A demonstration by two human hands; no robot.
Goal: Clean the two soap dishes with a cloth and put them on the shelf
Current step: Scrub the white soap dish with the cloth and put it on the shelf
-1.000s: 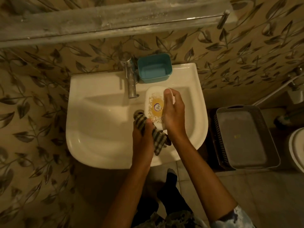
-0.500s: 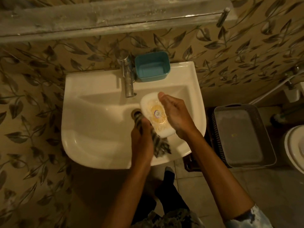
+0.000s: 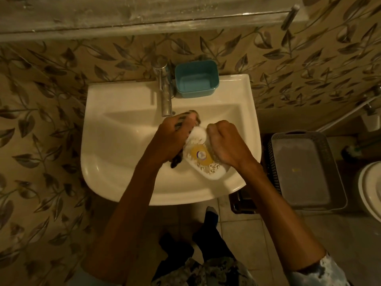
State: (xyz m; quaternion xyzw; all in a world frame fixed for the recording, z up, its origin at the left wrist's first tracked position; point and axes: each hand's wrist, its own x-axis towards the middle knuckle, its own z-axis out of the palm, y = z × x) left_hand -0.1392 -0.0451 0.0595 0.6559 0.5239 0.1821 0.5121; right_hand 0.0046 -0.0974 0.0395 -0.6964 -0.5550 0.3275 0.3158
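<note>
Over the sink bowl, the white dish [image 3: 203,159] is held clear of the basin, tilted, its printed face with a yellow round emblem turned up toward the camera. The right hand [image 3: 224,145] grips the dish along its right edge, fingers curled round it and knuckles uppermost. The left hand [image 3: 173,139] is closed on a striped cloth [image 3: 176,162] and presses it against the dish's upper left end. Cloth ends show above the fingers and below the heel of the hand. Whether the cloth reaches the underside of the dish cannot be told.

The blue dish [image 3: 196,79] stands upright and open on the back rim of the sink [image 3: 115,141], just beside the tap [image 3: 165,93], on its right. Its inside appears bare. Both hands are well apart from it.

The shelf [image 3: 144,15] runs along the wall above the sink. Its surface looks grey and streaked, with a metal bracket at its right end.

The wall [image 3: 51,89] carries a leaf pattern. To the right of the sink, a grey basket [image 3: 305,170] sits on the tiled floor [image 3: 257,234]. Part of a toilet [image 3: 371,186] shows at the right edge. Feet [image 3: 210,226] in dark socks stand below the sink.
</note>
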